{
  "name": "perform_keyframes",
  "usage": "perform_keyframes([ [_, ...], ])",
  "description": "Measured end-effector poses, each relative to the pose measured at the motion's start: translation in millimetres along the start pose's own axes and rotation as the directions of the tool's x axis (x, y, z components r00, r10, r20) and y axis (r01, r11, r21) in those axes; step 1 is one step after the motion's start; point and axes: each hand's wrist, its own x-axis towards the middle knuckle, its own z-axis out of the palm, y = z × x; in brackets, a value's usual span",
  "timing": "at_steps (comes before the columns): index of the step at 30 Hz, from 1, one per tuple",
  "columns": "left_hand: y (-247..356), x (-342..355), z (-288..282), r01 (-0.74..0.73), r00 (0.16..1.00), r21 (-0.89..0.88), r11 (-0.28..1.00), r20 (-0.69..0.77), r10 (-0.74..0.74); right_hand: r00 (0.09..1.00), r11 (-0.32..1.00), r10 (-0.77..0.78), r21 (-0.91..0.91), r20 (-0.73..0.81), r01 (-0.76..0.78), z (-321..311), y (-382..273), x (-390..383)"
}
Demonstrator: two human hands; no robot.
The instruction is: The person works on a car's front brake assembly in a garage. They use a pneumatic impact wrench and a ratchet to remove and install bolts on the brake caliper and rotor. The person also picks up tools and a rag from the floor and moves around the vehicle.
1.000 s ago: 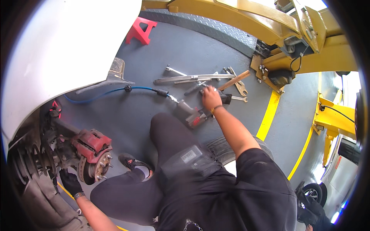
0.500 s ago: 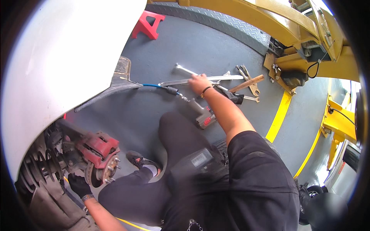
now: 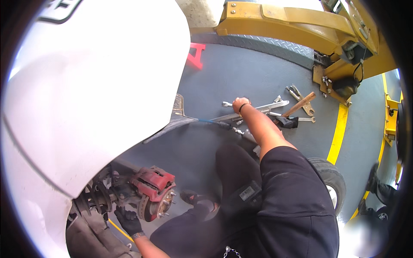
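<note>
- Right hand [image 3: 241, 104]: fingers curled closed around a silver wrench [image 3: 226, 104].
- Wrench: above the floor tools' left end; its head points left, toward the car [image 3: 116, 86]; its long axis runs roughly sideways, the rest hidden.
- Left hand [image 3: 127, 220]: gloved, beside the brake disc [image 3: 149, 209]; I cannot tell its grip.

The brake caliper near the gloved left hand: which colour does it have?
The brake caliper is red; it shows best in the head view.
</note>
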Motion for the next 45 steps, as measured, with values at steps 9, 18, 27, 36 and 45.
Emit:
perform_keyframes([
  [9, 20.0, -32.2, -119.1, -0.385, 0.802, -0.461, 0.799, 0.262, 0.537, 0.558, 0.712, -0.563, -0.016, -0.610, 0.702, -24.3, 11.1, -171.2],
  [18, -63.8, -271.5, 123.6, -0.747, 0.404, -0.189, 0.637, 0.631, 0.662, -0.064, 0.079, -0.831, -0.230, -0.553, 0.970, -96.9, -90.0, -466.6],
  [27, -32.8, -330.7, 118.0, -0.999, 0.040, -0.002, 0.050, 0.574, 0.818, 0.028, 0.209, -0.738, -0.188, -0.675, 0.960, -91.6, -122.9, -568.7],
  [36, -11.9, -339.3, 135.0, -0.986, 0.060, -0.025, 0.164, 0.868, 0.494, 0.103, 0.404, -0.713, -0.287, -0.693, 0.869, -84.6, -107.6, -587.0],
  [45, -37.4, -319.6, 121.7, -0.966, 0.042, -0.065, 0.250, 0.914, 0.403, 0.272, 0.505, -0.808, -0.374, -0.523, 0.778, -58.7, -109.4, -566.4],
])
